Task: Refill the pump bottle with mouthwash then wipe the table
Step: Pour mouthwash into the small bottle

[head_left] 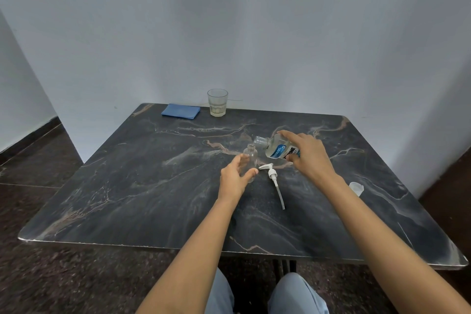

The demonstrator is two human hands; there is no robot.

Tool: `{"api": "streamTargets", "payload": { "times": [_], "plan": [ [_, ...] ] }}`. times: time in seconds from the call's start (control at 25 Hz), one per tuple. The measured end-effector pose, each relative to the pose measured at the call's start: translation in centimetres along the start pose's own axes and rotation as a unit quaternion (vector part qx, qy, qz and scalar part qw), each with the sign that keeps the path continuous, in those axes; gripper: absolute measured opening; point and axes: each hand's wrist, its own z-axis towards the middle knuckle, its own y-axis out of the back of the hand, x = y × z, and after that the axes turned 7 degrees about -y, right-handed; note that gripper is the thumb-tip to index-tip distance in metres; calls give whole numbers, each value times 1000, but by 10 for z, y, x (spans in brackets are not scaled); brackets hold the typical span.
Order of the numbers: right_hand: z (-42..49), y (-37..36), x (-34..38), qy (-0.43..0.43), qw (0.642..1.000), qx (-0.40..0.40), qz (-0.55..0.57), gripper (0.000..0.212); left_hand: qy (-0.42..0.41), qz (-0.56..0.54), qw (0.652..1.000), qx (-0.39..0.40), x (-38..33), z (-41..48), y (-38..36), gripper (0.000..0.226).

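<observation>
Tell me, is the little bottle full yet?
Not yet. Done: pump is off, cap is off. Happening: left hand steadies the small bottle, which looks empty; right hand tips the mouthwash bottle toward it. Left: filling, refitting the pump, wiping with the blue cloth.

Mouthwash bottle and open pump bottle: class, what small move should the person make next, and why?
Probably tip the mouthwash bottle a little further and bring its mouth over the pump bottle. The right hand holds it tilted, its open neck just above and beside the small bottle's opening, while the left hand steadies that bottle. The pump head lies on the table, and no stream is visible.
</observation>
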Motion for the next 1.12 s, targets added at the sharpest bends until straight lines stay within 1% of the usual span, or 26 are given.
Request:
{"api": "streamTargets", "payload": {
  "times": [0.2, 0.6, 0.76, 1.12],
  "plan": [
    [1, 2, 1, -2, 1000, 9, -14, 63, 3, 0, 1000, 1, -1, 0, 0, 47],
    [3, 9, 7, 12, 998, -4, -58, 61, 1, -5, 1000, 1, -3, -1, 1, 48],
    [3, 11, 9, 19, 998, -13, -66, 60, 4, -10, 1000, 1, -3, -2, 1, 47],
    [4, 13, 10, 17, 997, -3, -73, 62, -4, -12, 1000, -1, -2, -2, 1, 45]
  ]
}}
